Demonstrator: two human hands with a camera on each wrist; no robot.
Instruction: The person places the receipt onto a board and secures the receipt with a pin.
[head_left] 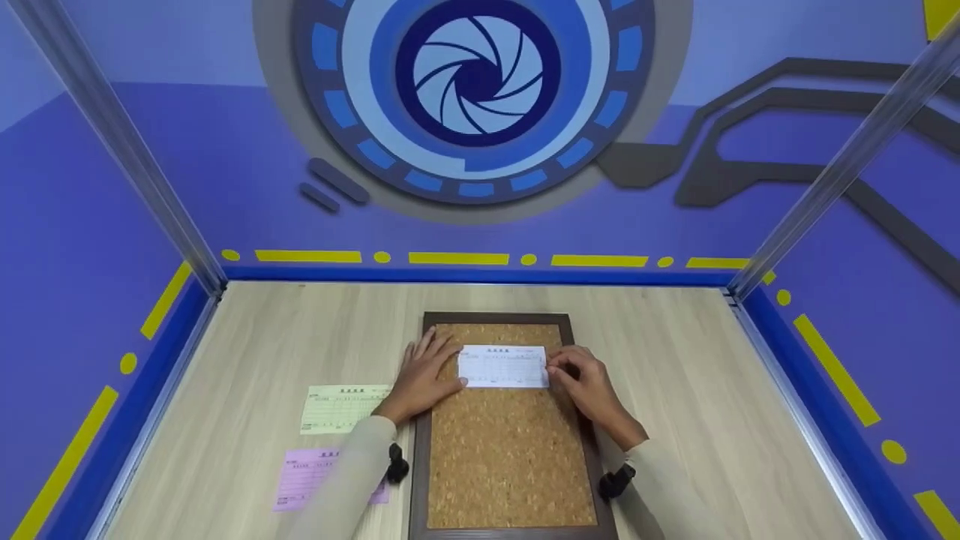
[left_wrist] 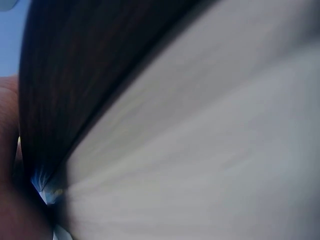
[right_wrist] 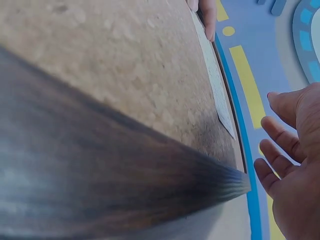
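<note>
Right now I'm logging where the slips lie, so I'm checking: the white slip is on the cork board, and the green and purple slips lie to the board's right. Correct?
Not quite: the green slip and the purple slip lie to the left of the cork board, as the head view shows. The white slip is indeed on the board.

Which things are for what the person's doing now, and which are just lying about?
Seemingly in use:
- white slip
- cork board under it
- left hand, at the slip's left edge
- right hand, at its right edge

Seemingly lying about:
- green slip
- purple slip
</note>
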